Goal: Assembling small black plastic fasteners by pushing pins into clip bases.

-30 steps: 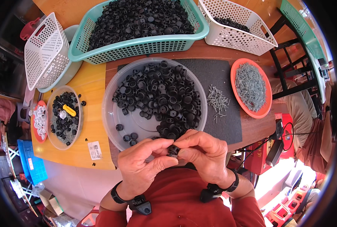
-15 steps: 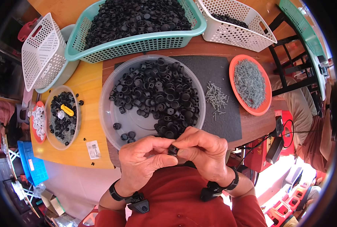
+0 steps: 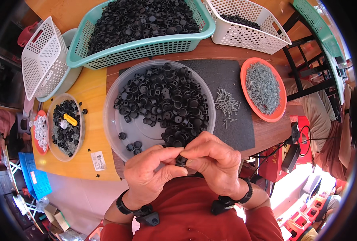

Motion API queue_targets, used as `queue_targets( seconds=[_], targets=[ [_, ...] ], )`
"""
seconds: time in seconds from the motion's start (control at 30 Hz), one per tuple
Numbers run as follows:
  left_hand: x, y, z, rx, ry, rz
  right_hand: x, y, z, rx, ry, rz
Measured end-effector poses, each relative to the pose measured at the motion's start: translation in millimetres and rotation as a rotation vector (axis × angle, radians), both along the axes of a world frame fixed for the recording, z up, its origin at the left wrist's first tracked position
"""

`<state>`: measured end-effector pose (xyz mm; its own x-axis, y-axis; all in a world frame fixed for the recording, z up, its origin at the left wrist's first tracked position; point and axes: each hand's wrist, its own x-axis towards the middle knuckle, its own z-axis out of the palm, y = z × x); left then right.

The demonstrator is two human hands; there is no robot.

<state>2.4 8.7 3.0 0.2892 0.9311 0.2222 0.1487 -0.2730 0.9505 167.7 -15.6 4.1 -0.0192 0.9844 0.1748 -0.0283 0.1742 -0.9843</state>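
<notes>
Our left hand (image 3: 152, 174) and right hand (image 3: 214, 160) meeting at our chest, fingers of both pinched on one small black cap (image 3: 181, 160), just below the clear round tray (image 3: 118, 120) of black caps on the tabletop (image 3: 92, 96).

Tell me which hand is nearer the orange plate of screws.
Right. The right hand sits below and left of the orange plate, apart from it. The left hand is farther left, across the small black cap both hold.
</notes>
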Motion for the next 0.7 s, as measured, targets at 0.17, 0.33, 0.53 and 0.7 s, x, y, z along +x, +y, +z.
queue_targets(
  seconds=[0.17, 0.33, 0.53, 0.7],
  targets=[
    [0, 2, -11, 0.105, 0.002, -0.036, 0, 0, 0, 0.03, -0.008, -0.006],
    [1, 3, -15, 0.105, -0.075, -0.066, 0, 0, 2, 0.071, -0.016, 0.009],
    [-1, 2, -17, 0.094, -0.057, -0.086, 1, 1, -1, 0.144, -0.085, 0.008],
    [-1, 4, -22, 0.174, -0.017, -0.094, 1, 2, -3, 0.147, -0.071, 0.003]
  ],
)
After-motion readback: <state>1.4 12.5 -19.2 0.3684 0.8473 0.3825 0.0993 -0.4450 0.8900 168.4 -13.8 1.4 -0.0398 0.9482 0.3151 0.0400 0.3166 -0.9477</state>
